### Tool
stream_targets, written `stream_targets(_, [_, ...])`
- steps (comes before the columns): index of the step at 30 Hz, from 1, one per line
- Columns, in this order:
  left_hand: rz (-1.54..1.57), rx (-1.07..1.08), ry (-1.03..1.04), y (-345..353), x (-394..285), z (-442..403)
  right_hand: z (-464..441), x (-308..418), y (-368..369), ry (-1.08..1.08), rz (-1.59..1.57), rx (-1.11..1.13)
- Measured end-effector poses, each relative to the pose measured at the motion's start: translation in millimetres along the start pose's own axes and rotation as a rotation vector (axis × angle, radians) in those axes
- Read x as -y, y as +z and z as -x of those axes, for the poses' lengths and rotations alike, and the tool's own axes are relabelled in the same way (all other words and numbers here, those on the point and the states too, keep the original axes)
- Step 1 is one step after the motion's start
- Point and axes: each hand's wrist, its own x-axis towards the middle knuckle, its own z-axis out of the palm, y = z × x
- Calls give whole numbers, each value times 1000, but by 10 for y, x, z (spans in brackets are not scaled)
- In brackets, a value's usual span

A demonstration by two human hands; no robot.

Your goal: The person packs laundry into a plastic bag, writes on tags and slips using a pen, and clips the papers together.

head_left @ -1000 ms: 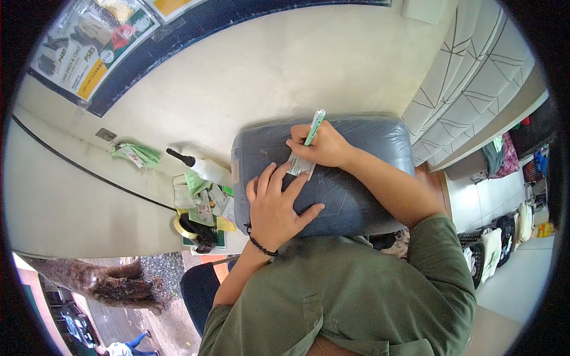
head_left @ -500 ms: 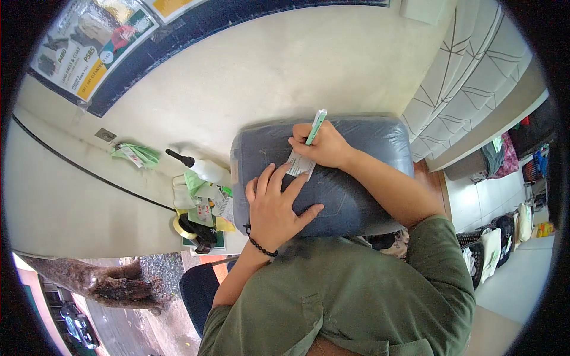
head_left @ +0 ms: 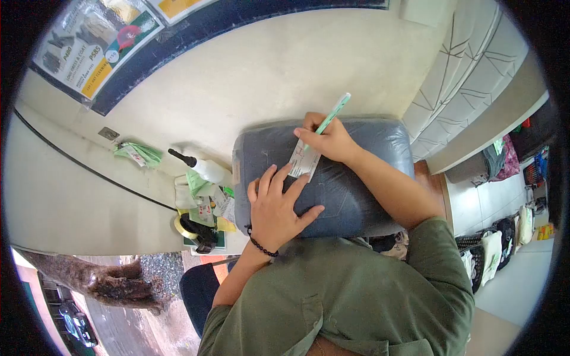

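My right hand (head_left: 328, 139) is closed around a pale green pen (head_left: 336, 111), its tail angled up to the right and its tip hidden by my fingers. Beneath that hand lies a small white slip of paper (head_left: 306, 161) with printed lines and some reddish writing near its upper part. My left hand (head_left: 276, 207) lies flat with its fingers spread, fingertips on the slip's lower edge. Both rest on a dark blue bundle wrapped in clear plastic (head_left: 374, 196), which looks like folded denim with a stitched pocket.
Left of the bundle stand a white bottle with a black nozzle (head_left: 205, 168), green and white papers (head_left: 205, 199) and a yellowish tape roll (head_left: 183, 226). A cream wall (head_left: 297, 65) rises behind. Clothes in baskets (head_left: 490, 252) are at right.
The pen has tilted further to the right, and my right hand has shifted slightly right, uncovering more of the slip. My left hand stays in almost the same place.
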Motion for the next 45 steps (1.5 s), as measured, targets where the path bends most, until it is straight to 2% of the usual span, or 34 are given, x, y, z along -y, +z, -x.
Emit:
stream_targets(1, [-1,1,-1,-4,-5,0,-1,27,-11,35,-91,-15])
stream_targets(4, [-13,-1,9,-3,-14,4,66,99,-12,-54,-71,87])
stream_targets(7, [-27,4,16,6,-10,9,101,44,8,-74,97,177])
stream_targets(10, [-32,0,19,16,-8,9,107,92,25,-125,208,155])
stream_targets(13, [-30,0,19,11,-12,2,112,89,27,-107,194,178])
stream_targets(19, [-27,2,16,18,-5,1,99,87,70,-209,229,179])
stream_targets(22, [-23,-5,17,-11,-25,-15,89,125,33,-212,320,256])
stream_targets(31, [-23,23,11,6,-12,-10,72,136,-1,-221,366,253])
stream_targets(34, [-21,27,10,3,-11,-10,71,136,36,-264,298,193])
stream_targets(40, [-19,26,9,8,-10,-12,66,90,44,-330,362,162])
stream_targets(45, [-22,32,9,3,-23,-9,67,90,31,-300,331,161])
